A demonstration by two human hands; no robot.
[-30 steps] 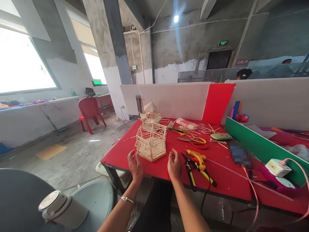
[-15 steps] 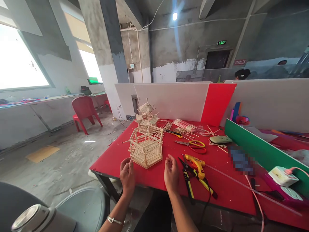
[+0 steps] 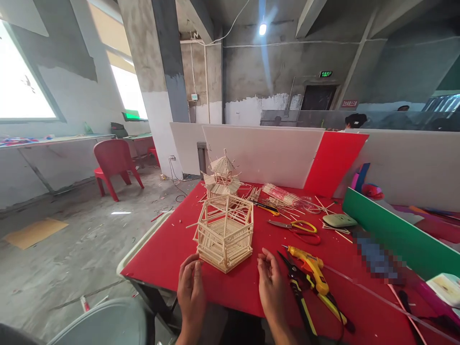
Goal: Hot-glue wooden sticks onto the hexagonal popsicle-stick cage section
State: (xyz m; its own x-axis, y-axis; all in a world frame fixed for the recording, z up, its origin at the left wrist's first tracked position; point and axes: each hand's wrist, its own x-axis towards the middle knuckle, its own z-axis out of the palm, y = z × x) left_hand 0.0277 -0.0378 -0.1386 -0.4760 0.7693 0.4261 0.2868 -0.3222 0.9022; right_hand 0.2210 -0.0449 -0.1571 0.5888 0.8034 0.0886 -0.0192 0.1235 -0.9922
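Note:
A hexagonal frame of thin wooden sticks sits on the red table in front of me, with a slatted floor and open sides. My left hand is at its lower left corner, fingers loosely curled and holding nothing; I cannot tell whether the fingertips touch the frame. To the right of the frame, apart from it, my right hand is half open with nothing in it. Behind the frame stands a tiered stick pagoda. Right of my right hand lie black-and-yellow cutters and a yellow hot glue gun.
Scissors with yellow and red handles lie farther back, near a utility knife and a bundle of loose sticks. A green board edges the right side. A grey round stool stands at lower left.
The view has shifted, so the frame, tools and table appear lower and larger. Both hands stay beside the frame, empty. The frame keeps its place on the table.

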